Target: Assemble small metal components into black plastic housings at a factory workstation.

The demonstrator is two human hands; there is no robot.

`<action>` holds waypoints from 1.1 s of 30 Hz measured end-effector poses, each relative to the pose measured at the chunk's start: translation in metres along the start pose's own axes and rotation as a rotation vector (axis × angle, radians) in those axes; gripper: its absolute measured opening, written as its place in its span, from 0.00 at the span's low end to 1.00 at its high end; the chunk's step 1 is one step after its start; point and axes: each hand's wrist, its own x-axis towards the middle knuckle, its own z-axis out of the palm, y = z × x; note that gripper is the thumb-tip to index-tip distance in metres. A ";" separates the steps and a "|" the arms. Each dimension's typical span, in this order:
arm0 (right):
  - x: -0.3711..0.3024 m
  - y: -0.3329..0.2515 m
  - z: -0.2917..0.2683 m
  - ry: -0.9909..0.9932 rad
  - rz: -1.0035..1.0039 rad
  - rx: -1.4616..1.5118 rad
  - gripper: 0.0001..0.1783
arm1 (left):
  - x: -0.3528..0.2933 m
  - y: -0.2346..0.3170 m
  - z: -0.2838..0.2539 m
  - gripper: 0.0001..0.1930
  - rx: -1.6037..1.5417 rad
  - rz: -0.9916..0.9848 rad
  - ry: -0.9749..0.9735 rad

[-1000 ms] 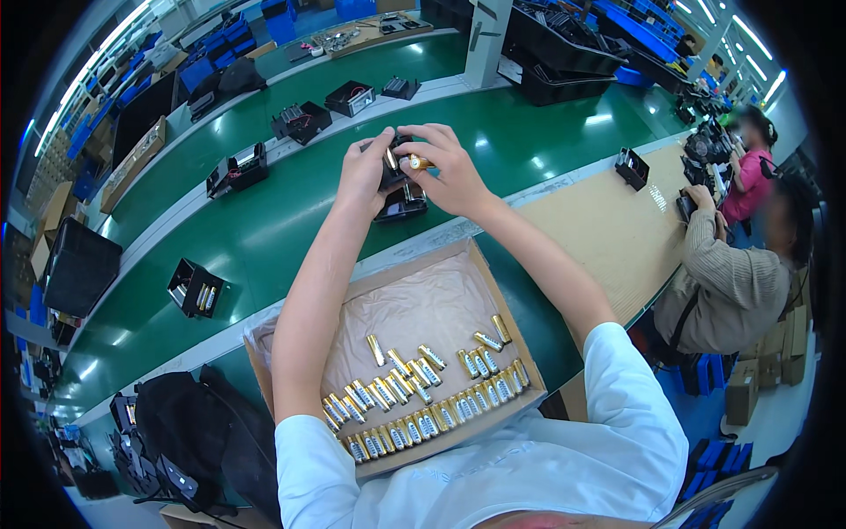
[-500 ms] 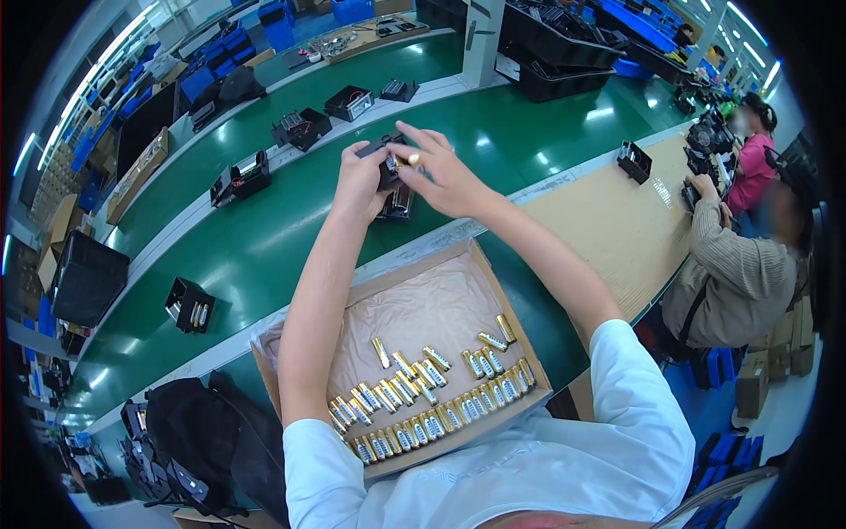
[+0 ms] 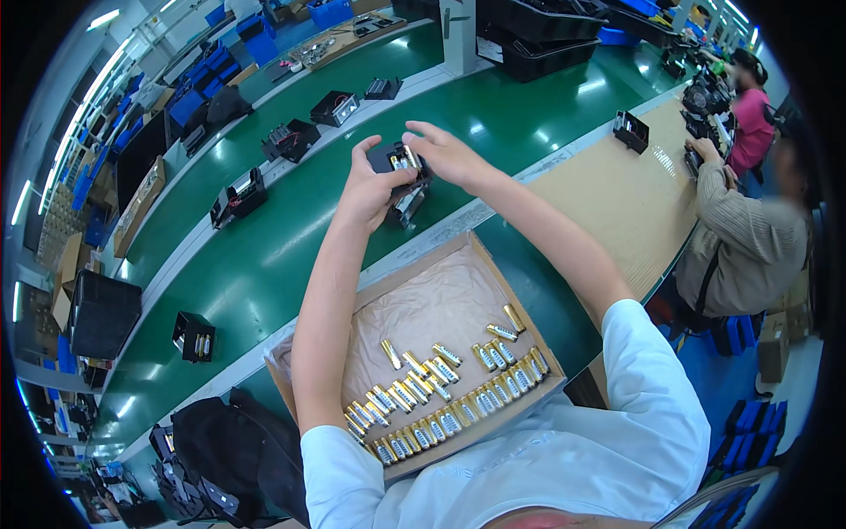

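The black case (image 3: 381, 158) is in the upper middle. The left hand (image 3: 370, 187) holds it. The right hand (image 3: 451, 160) is close beside it; I can't tell if it grips. Below, a brown box (image 3: 423, 295) has gold batteries (image 3: 441, 423).

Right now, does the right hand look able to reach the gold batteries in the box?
Probably yes: the right hand is beyond the far edge of the open cardboard box, and the left forearm crosses only its left part, so the way to most gold batteries seems free.
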 end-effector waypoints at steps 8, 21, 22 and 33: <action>-0.001 0.007 -0.001 -0.055 -0.080 0.111 0.21 | 0.002 0.003 0.001 0.38 0.270 0.151 0.070; -0.029 -0.044 -0.002 -0.143 -0.139 -0.235 0.19 | -0.010 0.032 -0.017 0.13 1.485 0.619 0.450; -0.032 -0.053 -0.003 -0.201 -0.123 -0.101 0.19 | -0.012 0.038 -0.016 0.11 1.453 0.799 0.456; -0.113 -0.114 -0.013 -0.522 -0.462 0.475 0.18 | -0.098 0.091 0.024 0.10 1.237 1.882 0.284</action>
